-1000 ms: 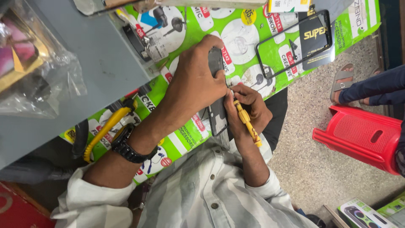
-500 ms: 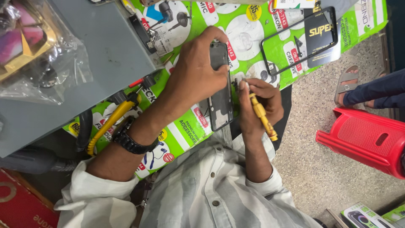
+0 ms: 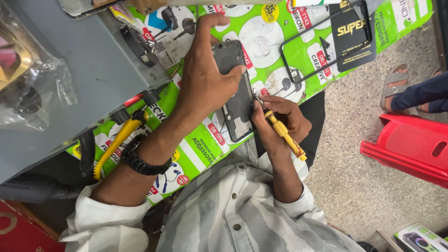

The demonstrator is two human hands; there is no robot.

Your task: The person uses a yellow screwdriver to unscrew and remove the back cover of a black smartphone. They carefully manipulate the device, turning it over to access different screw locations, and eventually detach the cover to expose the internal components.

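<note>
My left hand (image 3: 205, 84), with a black watch on its wrist, presses down on a dark opened phone (image 3: 238, 109) that lies on a green printed mat (image 3: 275, 46). Its fingers curl over the phone's top end. My right hand (image 3: 280, 123) grips a yellow-handled screwdriver (image 3: 285, 136). The screwdriver's tip touches the phone's right edge, about halfway along. Part of the phone is hidden under my left palm.
A black phone frame (image 3: 322, 42) and a dark packet (image 3: 354, 37) lie on the mat above. A grey metal box (image 3: 88, 79) with a yellow cable (image 3: 116, 140) stands at the left. A red plastic stool (image 3: 410, 149) and another person's sandalled foot (image 3: 396, 88) are at the right.
My left hand has slid toward the phone's top end, uncovering more of it. My right hand has turned the screwdriver so that its tip meets the phone's right edge.
</note>
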